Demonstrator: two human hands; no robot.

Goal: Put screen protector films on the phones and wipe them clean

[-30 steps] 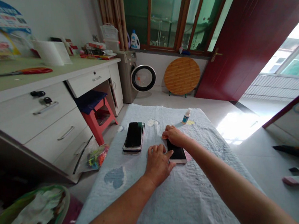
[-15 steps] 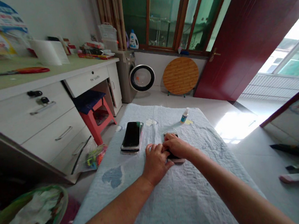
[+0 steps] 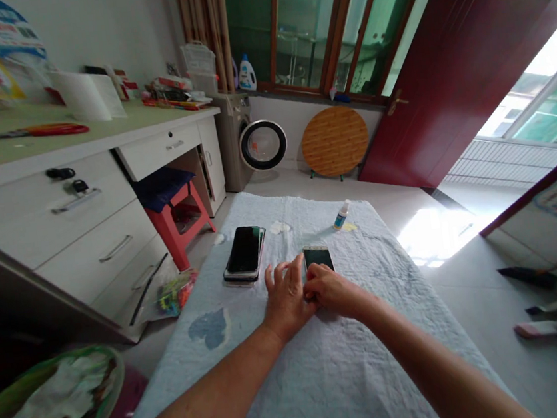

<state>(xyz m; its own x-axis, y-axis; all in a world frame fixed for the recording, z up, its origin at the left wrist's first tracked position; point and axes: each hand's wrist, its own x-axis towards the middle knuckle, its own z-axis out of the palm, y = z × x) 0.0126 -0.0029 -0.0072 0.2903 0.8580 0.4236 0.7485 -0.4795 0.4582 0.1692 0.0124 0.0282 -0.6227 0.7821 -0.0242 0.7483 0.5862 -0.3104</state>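
A light-rimmed smartphone (image 3: pixel 318 258) with a dark screen lies on the blue bedcover, its lower part hidden under my hands. My left hand (image 3: pixel 289 300) rests along its left edge, fingers stretched and spread, the thumb reaching under my right hand. My right hand (image 3: pixel 328 289) is bent over the lower screen with curled fingers. What it pinches, if anything, is hidden. Left of the hands sits a small stack of phones (image 3: pixel 244 252), a black-screened one on top. Beyond, to the right, a small spray bottle (image 3: pixel 342 216) stands upright.
The blue patterned cover (image 3: pixel 376 359) spreads over the surface before me. At left are a white desk (image 3: pixel 94 223), a red stool (image 3: pixel 176 237) and a waste bin (image 3: pixel 120 381). Behind stand a washing machine (image 3: pixel 231 140) with its door open and a round wooden board (image 3: pixel 335 141).
My right hand has slid down the phone toward me, baring the upper screen. My left hand's fingers have straightened and spread. The camera view has shifted slightly.
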